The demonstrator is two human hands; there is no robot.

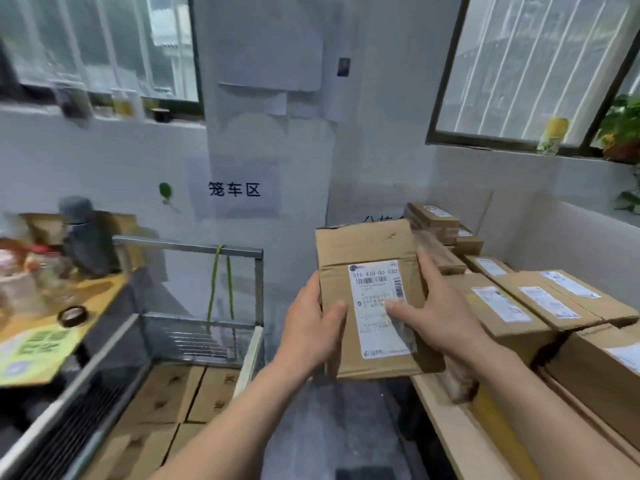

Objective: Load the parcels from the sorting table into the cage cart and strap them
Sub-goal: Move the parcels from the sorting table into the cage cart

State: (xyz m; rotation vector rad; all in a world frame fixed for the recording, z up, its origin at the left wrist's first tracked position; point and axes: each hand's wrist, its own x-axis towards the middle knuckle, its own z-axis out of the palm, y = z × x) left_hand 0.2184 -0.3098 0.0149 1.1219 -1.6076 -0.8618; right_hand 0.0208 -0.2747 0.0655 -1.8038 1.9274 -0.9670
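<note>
Swing white-labelled brown cardboard parcel [372, 306], gripped edgewise by left hand [311, 327] and right hand [438, 315], leftward and down into grey wire cage cart [194, 247], apparently part-loaded.

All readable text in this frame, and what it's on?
"笼车区": wall sign.
"516 43B-00 030" (B may be 8): shipping label on the held parcel.
Rest of that label, labels on the table parcels, green sheet: too blurred to read.
Second wall sign behind the held parcel: mostly hidden.
</note>
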